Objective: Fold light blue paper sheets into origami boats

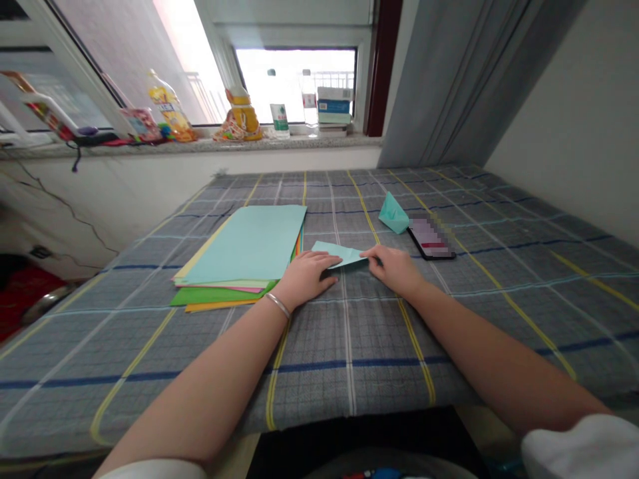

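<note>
A small folded piece of light-blue paper [344,252] lies on the plaid cloth between my hands. My left hand [310,274], with a silver bangle at the wrist, rests flat with fingers outstretched over the paper's left end. At its right corner my right hand [394,267] pinches the paper between thumb and forefinger. Part of the paper is hidden under the left fingers. Beyond the right hand sits a folded teal paper shape [394,214], touching or very near a phone [430,237].
To the left lies a stack of coloured paper [244,243], light blue on top. The plaid cloth [319,386] covers the whole surface. Bottles, boxes and a yellow container [245,116] line the stone windowsill [194,148]. A grey curtain [454,80] hangs at the back right.
</note>
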`<state>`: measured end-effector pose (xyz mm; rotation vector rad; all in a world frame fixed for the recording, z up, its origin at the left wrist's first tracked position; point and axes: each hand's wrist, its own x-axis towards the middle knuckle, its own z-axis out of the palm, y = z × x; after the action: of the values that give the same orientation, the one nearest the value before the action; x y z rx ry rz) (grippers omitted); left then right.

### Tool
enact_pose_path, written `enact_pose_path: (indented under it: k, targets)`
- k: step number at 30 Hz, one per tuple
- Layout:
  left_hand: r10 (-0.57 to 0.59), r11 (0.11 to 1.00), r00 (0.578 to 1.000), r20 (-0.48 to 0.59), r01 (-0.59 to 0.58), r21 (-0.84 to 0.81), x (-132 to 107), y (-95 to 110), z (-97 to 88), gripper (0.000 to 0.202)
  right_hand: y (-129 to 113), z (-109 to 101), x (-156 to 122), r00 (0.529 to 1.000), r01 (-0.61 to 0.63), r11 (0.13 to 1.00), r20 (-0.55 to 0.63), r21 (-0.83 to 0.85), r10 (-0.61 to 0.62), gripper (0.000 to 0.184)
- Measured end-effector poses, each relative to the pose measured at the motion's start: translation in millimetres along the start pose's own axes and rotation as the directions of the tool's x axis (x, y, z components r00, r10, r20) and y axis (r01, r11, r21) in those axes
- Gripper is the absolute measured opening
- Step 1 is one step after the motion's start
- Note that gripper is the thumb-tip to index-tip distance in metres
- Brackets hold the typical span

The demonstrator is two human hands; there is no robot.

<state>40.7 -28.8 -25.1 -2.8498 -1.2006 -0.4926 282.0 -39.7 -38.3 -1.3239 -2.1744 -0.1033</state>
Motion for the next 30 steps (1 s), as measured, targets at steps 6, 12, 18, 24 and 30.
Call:
enact_pose_path:
  k: [6,12,18,24,30]
  targets:
    - [-0.306,0.95,0.948,-0.092,0.299,-0.087,2.5,-6.6,0.6,0.029,12.6,-6.5,-3.2,0.963,-0.13,0.949,-0.193,0.287,0.19,0.014]
    - [-0.454,0.837,0.875,-0.166,0.356,-0.415,3.0,-3.8,1.6,0.038,20.1,-5.1,-1.0,0.879,-0.278,0.754,-0.159,0.595,0.449,0.026]
    - [-0.471,0.836,0.878,-0.088,0.412,-0.363,3.4,-3.8,2.7,0.034,34.1,9.5,-1.3,0.912,-0.343,0.711,0.035,0.614,0.41,0.019]
    - [-0.519,0.829,0.852,-0.07,0.482,-0.284,2.2,-3.0,2.9,0.019,34.9,8.8,1.1,0.929,-0.369,0.84,0.143,0.397,0.34,0.02]
    - [-0.534,0.75,0.84,0.097,0.523,-0.405,4.5,-4.6,0.3,0.034,34.3,-1.6,1.5,0.897,-0.422,0.851,0.28,0.312,0.342,0.023]
